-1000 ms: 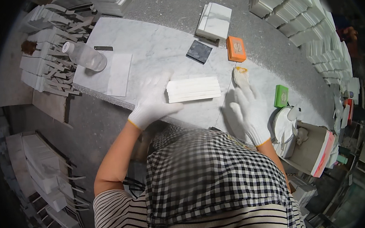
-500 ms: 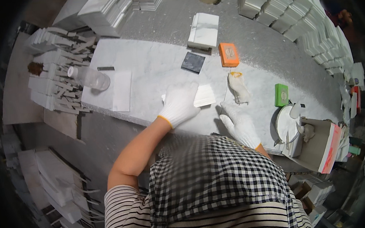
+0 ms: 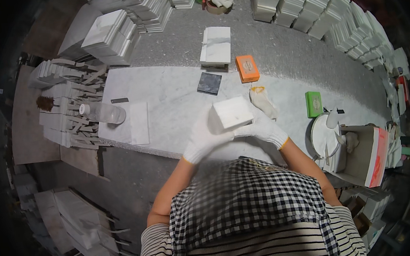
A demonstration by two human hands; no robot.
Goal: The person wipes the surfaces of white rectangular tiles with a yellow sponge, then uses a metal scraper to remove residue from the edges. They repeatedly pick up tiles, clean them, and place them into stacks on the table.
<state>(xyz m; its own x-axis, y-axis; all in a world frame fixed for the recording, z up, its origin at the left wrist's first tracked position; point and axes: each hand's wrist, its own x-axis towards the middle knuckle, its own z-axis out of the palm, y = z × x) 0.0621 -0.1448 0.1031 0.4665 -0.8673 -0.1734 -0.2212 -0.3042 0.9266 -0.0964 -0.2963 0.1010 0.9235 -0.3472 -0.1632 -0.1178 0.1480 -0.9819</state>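
A stack of small white tiles [image 3: 233, 112] is held between my two gloved hands, tilted over the marble slab [image 3: 165, 100] in front of me. On its left side, my left hand [image 3: 203, 136] is closed around it. My right hand [image 3: 265, 130] grips its right and near side, with the fingertips partly hidden. Both gloves are white knit with yellow cuffs. Just beyond my right hand lies a crumpled white glove [image 3: 262, 102]. Further back are a dark square plate [image 3: 209, 83] and an orange box [image 3: 247, 68].
Another stack of white tiles [image 3: 216, 45] stands at the far edge. A clear bottle [image 3: 108, 113] lies at the left by loose tile strips [image 3: 81, 115]. To the right are a green box [image 3: 313, 103], a round white dish [image 3: 324, 136] and an open carton [image 3: 359, 157].
My left hand has turned and now holds the tiles up on edge. My right hand has moved in from the slab and closed on their other side. The view has shifted slightly.
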